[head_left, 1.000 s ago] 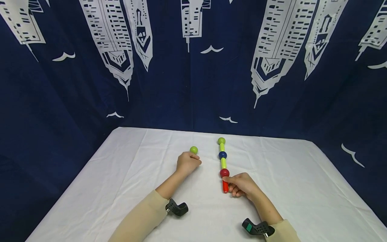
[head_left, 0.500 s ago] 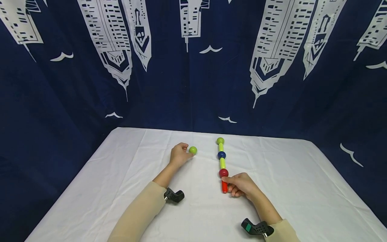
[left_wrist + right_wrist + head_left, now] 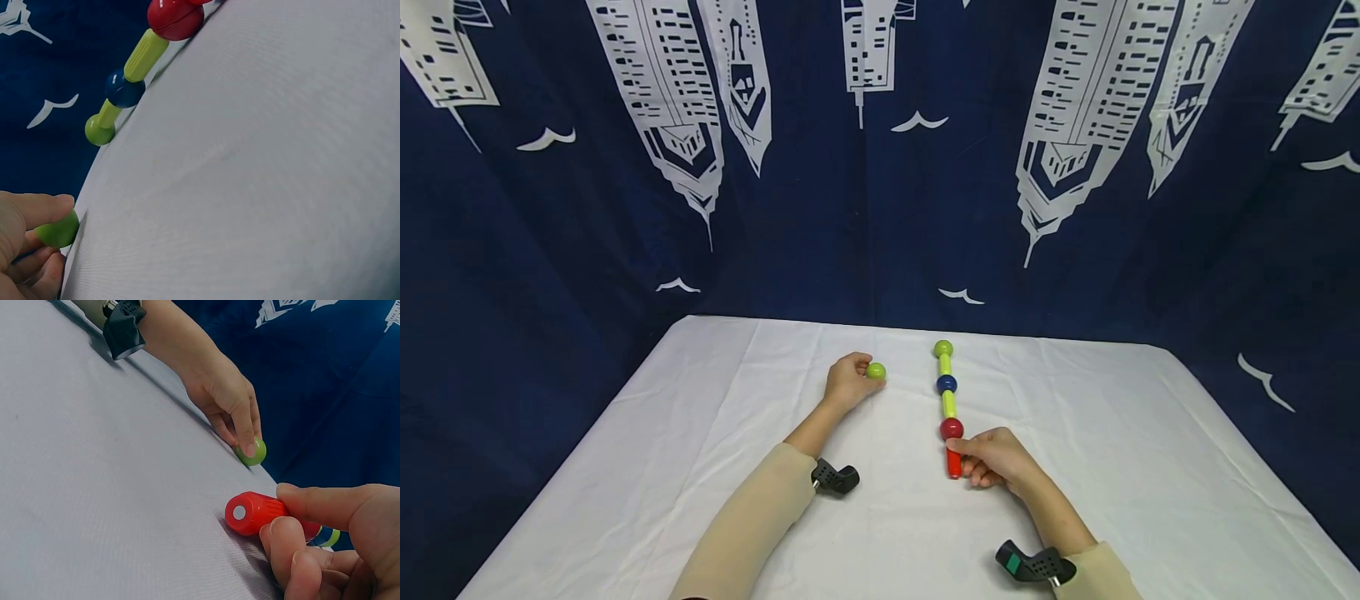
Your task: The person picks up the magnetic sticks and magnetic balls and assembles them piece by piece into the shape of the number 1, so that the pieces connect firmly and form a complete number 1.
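At the middle of the table, my left hand [image 3: 847, 383] pinches a loose green ball [image 3: 876, 370] between thumb and fingers. The left wrist view shows that ball [image 3: 59, 231] partly covered by the thumb. To the right lies a straight chain of balls and rods. From its far end run a green ball [image 3: 943, 348], a yellow-green rod [image 3: 945, 365], a blue ball [image 3: 947, 383], another yellow-green rod [image 3: 949, 405], a red ball [image 3: 951, 427] and a red rod [image 3: 953, 467]. My right hand [image 3: 1000, 457] grips the red rod, whose near end bears a pale disc [image 3: 239, 512].
A white cloth [image 3: 1112, 433] with faint creases covers the table. Behind it hangs a dark blue curtain [image 3: 820, 250] with white building and bird prints. Each wrist wears a black camera mount, the left one [image 3: 837, 477] and the right one [image 3: 1036, 564].
My left hand has shifted from in front of the loose green ball round to its left side, and its fingers now close on it. The right hand keeps its grip on the red rod.
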Demonstrator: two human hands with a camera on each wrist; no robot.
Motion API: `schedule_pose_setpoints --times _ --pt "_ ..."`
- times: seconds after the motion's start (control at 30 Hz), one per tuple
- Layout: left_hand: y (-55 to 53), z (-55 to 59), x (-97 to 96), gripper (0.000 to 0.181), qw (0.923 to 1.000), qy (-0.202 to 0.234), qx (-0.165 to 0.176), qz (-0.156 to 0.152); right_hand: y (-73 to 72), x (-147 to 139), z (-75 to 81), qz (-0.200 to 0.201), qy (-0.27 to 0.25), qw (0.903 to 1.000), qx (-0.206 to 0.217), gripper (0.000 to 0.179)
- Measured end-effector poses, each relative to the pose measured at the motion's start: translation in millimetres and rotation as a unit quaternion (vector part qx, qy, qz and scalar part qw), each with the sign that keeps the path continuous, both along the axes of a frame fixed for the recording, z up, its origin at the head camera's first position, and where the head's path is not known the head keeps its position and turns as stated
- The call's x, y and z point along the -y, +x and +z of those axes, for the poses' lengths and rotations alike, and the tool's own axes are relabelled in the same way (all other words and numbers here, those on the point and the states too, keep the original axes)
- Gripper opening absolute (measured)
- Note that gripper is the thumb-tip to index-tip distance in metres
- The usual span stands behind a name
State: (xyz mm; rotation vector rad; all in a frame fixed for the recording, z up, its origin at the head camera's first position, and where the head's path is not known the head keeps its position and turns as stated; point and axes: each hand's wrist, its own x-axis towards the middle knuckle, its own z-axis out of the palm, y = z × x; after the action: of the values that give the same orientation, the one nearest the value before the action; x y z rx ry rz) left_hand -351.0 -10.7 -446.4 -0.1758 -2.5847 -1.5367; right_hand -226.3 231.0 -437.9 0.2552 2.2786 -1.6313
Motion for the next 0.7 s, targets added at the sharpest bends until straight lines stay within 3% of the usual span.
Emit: schedule_pose_setpoints --times 0.7 --pt "1.7 -1.5 -0.7 0.041 0.9999 -0.003 0.008 -0.012 1.3 -0.9 0.0 0.006 -0.001 1.0 -0.006 0.035"
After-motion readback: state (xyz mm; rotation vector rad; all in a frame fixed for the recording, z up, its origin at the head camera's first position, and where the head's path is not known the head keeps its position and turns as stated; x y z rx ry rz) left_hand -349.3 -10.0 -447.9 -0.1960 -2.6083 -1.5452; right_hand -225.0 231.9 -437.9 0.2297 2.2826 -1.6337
